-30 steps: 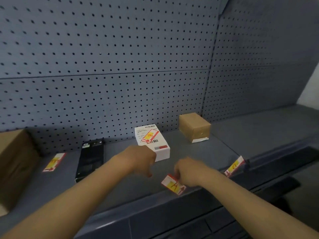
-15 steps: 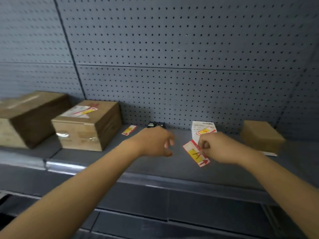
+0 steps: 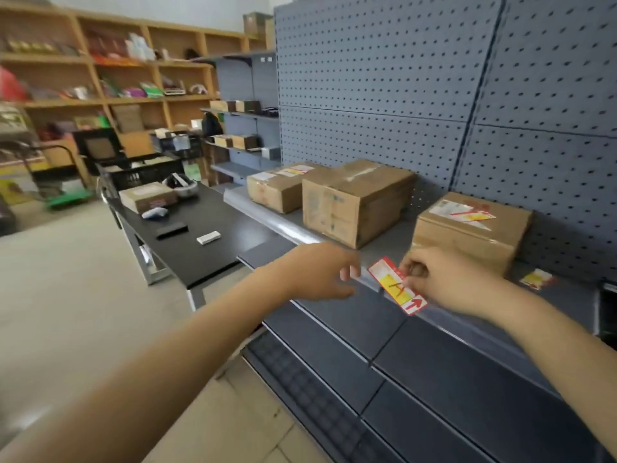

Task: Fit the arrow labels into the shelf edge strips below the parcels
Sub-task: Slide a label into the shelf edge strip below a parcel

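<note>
My right hand (image 3: 444,282) pinches a red, white and yellow arrow label (image 3: 397,285) by its upper edge, holding it slanted against the grey shelf edge strip (image 3: 444,324). Just left of the label hovers my left hand (image 3: 320,272), fingers loosely curled and holding nothing, fingertips close to the label's corner. Three brown cardboard parcels stand on the shelf: one (image 3: 467,232) right behind the label with a similar label on top, a larger one (image 3: 354,202) to the left, and a third (image 3: 280,188) further back. Another arrow label (image 3: 536,279) lies flat on the shelf to the right.
A grey pegboard wall (image 3: 400,78) backs the shelf. Lower dark shelves (image 3: 417,379) jut out below the strip. A black table (image 3: 187,235) with a box and small items stands left of the shelving. Wooden shelves with goods (image 3: 100,78) line the far wall.
My view has swung left along the shelf. My right hand has carried the label leftwards to the strip below the labelled brown parcel; my left hand has stayed beside it.
</note>
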Tool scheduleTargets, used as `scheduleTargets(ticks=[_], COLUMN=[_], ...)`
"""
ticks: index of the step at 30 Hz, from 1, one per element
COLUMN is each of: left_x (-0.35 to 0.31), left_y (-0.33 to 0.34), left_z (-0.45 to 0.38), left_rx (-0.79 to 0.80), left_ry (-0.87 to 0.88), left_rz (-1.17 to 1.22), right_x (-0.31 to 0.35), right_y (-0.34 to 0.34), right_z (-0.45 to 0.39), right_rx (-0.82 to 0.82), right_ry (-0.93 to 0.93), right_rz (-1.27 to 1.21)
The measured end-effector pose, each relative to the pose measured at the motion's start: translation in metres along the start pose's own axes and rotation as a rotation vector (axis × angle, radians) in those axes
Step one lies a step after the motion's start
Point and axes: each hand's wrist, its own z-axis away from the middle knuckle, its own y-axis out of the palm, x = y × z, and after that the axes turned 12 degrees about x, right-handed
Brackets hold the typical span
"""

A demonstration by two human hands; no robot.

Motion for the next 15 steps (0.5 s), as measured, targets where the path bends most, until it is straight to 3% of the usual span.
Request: scheduleTargets(ticks=[7, 15], left_x=[0.146, 0.283], left_y=[-0.004, -0.012], left_z=[0.043, 0.013], left_rx=[-0.008, -0.021], left_ry=[-0.113, -0.129], left_rz=[0.036, 0.079], right_x=[0.100, 0.132], right_y=[0.022, 0.036], right_z=[-0.114, -0.246], right_rx=[0.002, -0.029], right_ry=[-0.091, -0.104], right_rz=[-0.005, -0.057])
